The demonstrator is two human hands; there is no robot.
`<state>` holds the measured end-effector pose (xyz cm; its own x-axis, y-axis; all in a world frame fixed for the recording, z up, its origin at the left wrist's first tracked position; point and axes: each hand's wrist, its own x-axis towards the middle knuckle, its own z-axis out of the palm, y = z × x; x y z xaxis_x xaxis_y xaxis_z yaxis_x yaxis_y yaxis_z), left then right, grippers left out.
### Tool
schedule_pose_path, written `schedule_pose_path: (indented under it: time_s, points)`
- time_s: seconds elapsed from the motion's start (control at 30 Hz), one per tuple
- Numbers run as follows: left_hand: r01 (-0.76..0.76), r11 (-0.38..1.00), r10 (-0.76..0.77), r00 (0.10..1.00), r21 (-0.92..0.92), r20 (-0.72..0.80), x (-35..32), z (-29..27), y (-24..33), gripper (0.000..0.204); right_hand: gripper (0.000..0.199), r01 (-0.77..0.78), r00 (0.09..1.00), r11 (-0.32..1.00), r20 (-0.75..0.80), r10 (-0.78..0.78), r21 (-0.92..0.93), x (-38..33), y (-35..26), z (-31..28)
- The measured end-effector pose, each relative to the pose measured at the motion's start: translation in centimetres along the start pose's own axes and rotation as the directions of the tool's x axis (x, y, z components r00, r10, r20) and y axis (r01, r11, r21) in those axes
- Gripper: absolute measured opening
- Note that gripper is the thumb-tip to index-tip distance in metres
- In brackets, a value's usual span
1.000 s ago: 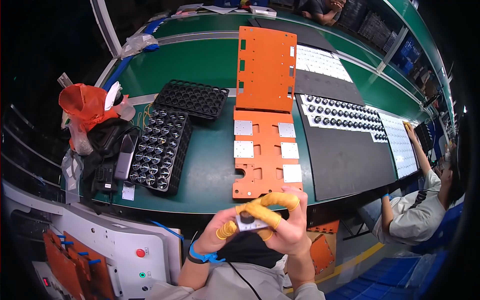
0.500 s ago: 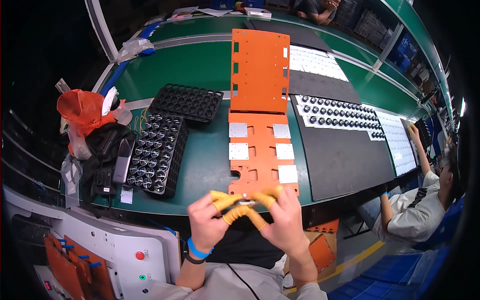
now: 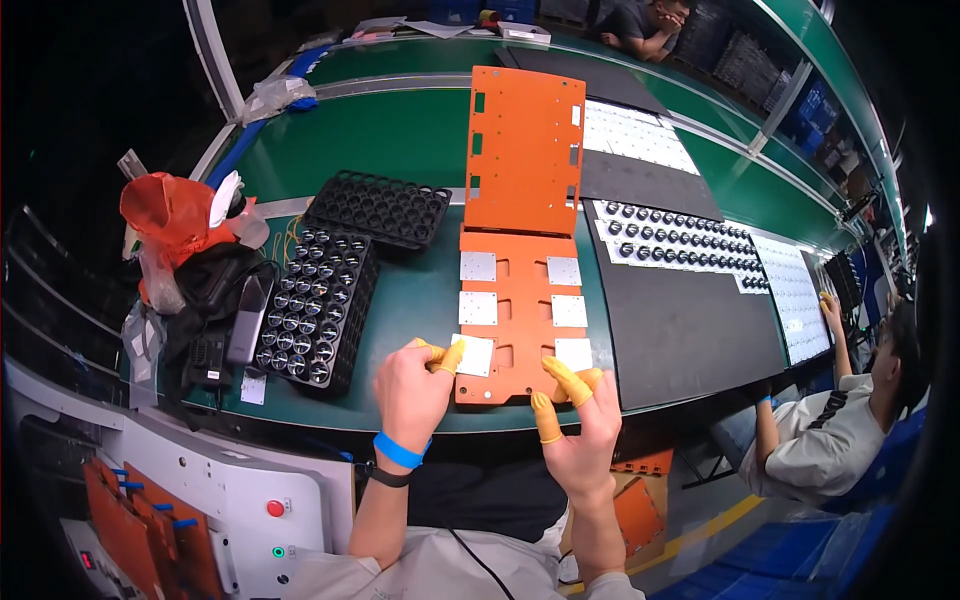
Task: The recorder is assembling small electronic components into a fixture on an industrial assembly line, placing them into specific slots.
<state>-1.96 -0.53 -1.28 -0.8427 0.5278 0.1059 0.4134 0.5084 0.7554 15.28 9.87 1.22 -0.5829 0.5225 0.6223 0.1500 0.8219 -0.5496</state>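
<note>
A: What were the hands doing at the near edge of the bench?

B: Left hand (image 3: 412, 385) sat at the near-left corner of the orange fixture plate (image 3: 518, 318), thumb and forefinger in yellow finger cots pinched on the small white square panel (image 3: 472, 355) in that corner pocket. Light two-finger pinch on the panel's edge, rest of the hand curled.

A: Right hand?

B: Right hand (image 3: 580, 430) hovered at the plate's near-right corner, fingers spread, held nothing. Cotted fingertips (image 3: 562, 375) were just beside the white panel there; couldn't tell if they touched it.

A: Why cots?

B: My guess: keeps prints off the panels.

A: Plate layout?

B: Two columns of pockets, white squares in them. Plate lay flat on the green bench (image 3: 420, 300), butted against a second orange plate (image 3: 524, 150) farther back.

A: Around it?

B: Black trays of round lens parts (image 3: 318, 310) to the left, within reach. Black mat (image 3: 680, 320) to the right. A seated co-worker (image 3: 850, 420) at far right.
</note>
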Motion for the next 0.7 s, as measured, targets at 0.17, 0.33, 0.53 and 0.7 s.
schedule_pose_path:
  time_s: [0.17,0.33,0.53,0.7]
  points:
    - [-0.024,0.999,0.023,0.999,0.033,0.022,-0.3,1.1,0.4,0.021,0.039,0.043,0.999,0.999,0.007,-0.043,-0.003,2.0,0.2,0.7]
    - [-0.06,0.996,0.063,0.997,0.065,-0.046,-0.4,1.6,-0.6,0.028,0.031,-0.051,0.994,0.995,-0.092,0.058,0.08,11.0,3.8,2.9]
    - [-0.048,0.999,0.046,0.993,0.019,0.113,0.5,0.8,-0.3,0.031,0.09,-0.633,0.772,0.67,0.254,0.582,0.387,19.7,14.8,6.1]
    - [0.049,0.996,-0.062,0.981,0.074,0.183,1.1,0.3,-1.5,0.039,0.086,-0.456,0.88,0.733,0.132,0.456,0.506,16.2,14.4,4.9]
